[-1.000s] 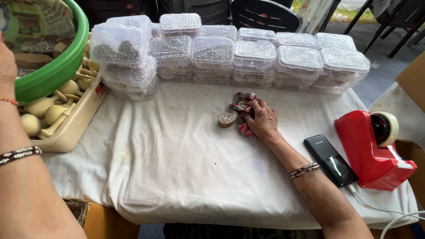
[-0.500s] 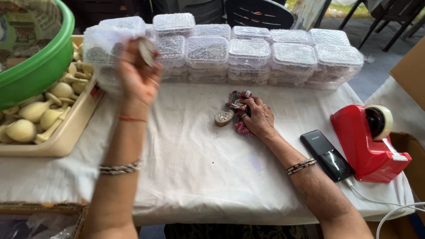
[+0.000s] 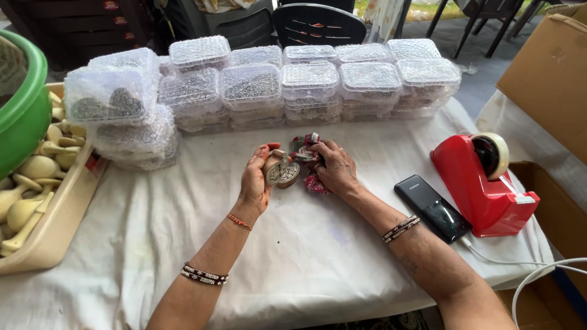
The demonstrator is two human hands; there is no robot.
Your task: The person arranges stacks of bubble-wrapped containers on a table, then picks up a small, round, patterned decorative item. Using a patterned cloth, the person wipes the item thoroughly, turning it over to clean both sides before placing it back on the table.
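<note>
Hands meet at the middle of the cloth-covered worktop (image 3: 342, 256), each busy with small ornate pieces. The left hand (image 3: 255, 180) has its fingers closed round a pair of round, patterned metal pieces (image 3: 281, 173), held upright just off the cloth; the right hand (image 3: 335, 170) rests with fingers curled over a little heap of red-and-white decorated bits (image 3: 307, 160), touching them and pressing them to the cloth. Behind, along the far edge, stand many clear plastic boxes (image 3: 309, 82), lids on and stacked two or three high, most showing a dark filling through the bubbled plastic; judging from that, a good share of the packing looks done already. What seems left is the small lot between the hands, not yet in any box, and no open box lies near them. At the left sits a beige tray (image 3: 55, 232) of pale spoon-shaped items (image 3: 27, 183) beside a green tub (image 3: 27, 113). On the right, a red tape dispenser (image 3: 483, 183) and a black phone-like slab (image 3: 433, 208) lie near the right forearm, untouched.
</note>
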